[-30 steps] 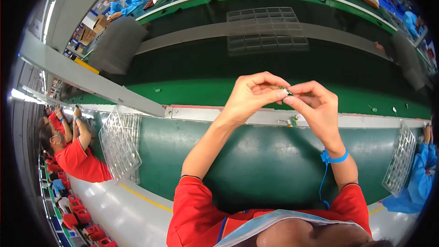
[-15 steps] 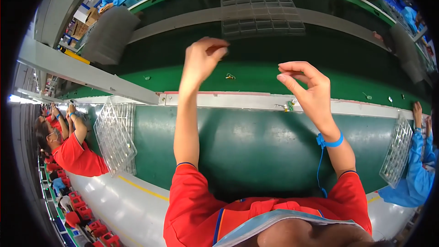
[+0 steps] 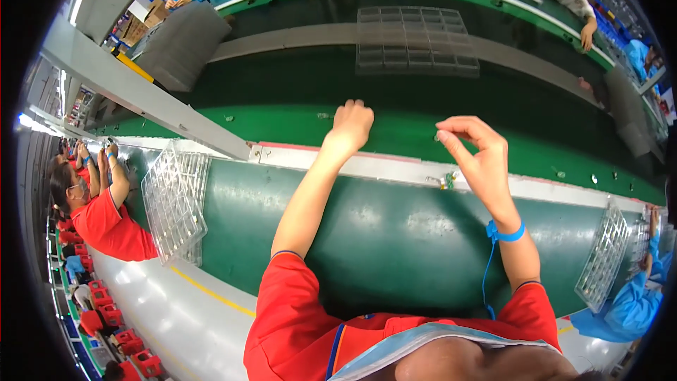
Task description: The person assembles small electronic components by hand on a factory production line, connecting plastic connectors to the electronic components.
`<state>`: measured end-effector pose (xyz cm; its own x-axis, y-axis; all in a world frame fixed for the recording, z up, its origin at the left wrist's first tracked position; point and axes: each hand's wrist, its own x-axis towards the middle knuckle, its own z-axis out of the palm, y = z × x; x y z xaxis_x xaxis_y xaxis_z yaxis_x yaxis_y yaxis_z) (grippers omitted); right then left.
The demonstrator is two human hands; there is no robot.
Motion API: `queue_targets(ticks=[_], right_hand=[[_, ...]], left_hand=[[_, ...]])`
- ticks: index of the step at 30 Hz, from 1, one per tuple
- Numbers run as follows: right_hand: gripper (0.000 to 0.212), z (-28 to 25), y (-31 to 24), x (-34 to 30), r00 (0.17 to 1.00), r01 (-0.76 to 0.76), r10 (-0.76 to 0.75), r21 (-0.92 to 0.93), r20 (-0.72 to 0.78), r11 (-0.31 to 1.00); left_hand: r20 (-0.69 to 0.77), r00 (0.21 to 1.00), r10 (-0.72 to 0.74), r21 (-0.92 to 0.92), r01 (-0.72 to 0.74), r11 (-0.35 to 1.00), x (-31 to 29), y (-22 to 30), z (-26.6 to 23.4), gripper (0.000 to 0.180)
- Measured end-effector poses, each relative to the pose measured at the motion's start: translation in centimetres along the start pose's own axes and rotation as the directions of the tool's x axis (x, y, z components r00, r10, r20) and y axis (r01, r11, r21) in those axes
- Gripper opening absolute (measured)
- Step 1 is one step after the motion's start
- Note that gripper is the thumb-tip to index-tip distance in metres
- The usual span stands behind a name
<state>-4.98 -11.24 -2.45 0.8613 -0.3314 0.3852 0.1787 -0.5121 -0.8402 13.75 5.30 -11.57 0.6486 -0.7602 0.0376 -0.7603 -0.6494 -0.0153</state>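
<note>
My left hand (image 3: 352, 125) reaches down to the green belt with its fingers curled together, and its fingertips are hidden beneath the knuckles. A small pale part (image 3: 323, 116) lies on the belt just left of it. My right hand (image 3: 482, 155) is raised over the belt's near edge, its thumb and forefinger pinched together. A tiny object (image 3: 437, 137) shows at those fingertips, too small to name. Below the right hand, a little cluster of green and brass-coloured parts (image 3: 447, 180) sits on the white rail (image 3: 381, 168). A blue wrist strap (image 3: 509, 233) with a cord circles my right wrist.
A clear compartment tray (image 3: 417, 41) stands beyond the belt. Stacked clear trays (image 3: 175, 204) stand at left, more trays (image 3: 604, 257) at right. A grey metal post (image 3: 151, 95) slants across the left. Small parts (image 3: 594, 178) dot the belt at right. Co-workers sit on several sides.
My left hand has come down and rightward to the belt, over the spot where a small part was visible. My right hand stays pinched in nearly the same place. The view has tilted slightly.
</note>
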Motion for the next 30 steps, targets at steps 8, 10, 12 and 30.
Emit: queue_targets(ticks=[8, 10, 12, 30], right_hand=[[0.012, -0.4, 0.3, 0.1, 1.0, 0.008, -0.008, -0.069, -0.002, 0.998], [0.012, -0.5, 0.4, 0.2, 1.0, 0.024, -0.025, -0.088, -0.006, 0.996], [0.012, -0.5, 0.4, 0.2, 0.999, 0.039, -0.04, -0.112, -0.007, 0.993], [0.041, 0.3, 0.3, 0.1, 0.991, 0.114, -0.122, -0.141, -0.056, 0.983]], left_hand=[[0.17, 0.982, -0.086, -0.177, 0.116, 0.977, -0.3, -2.3, -2.4, 0.02], [0.27, 0.961, -0.056, -0.138, 0.096, 0.986, -0.4, -2.6, -2.4, 0.021], [0.245, 0.965, -0.095, -0.073, 0.117, 0.99, -0.3, -1.7, -2.0, 0.021], [-0.078, 0.992, 0.1, -0.994, -0.07, -0.079, -1.8, 5.7, -9.6, 0.023]])
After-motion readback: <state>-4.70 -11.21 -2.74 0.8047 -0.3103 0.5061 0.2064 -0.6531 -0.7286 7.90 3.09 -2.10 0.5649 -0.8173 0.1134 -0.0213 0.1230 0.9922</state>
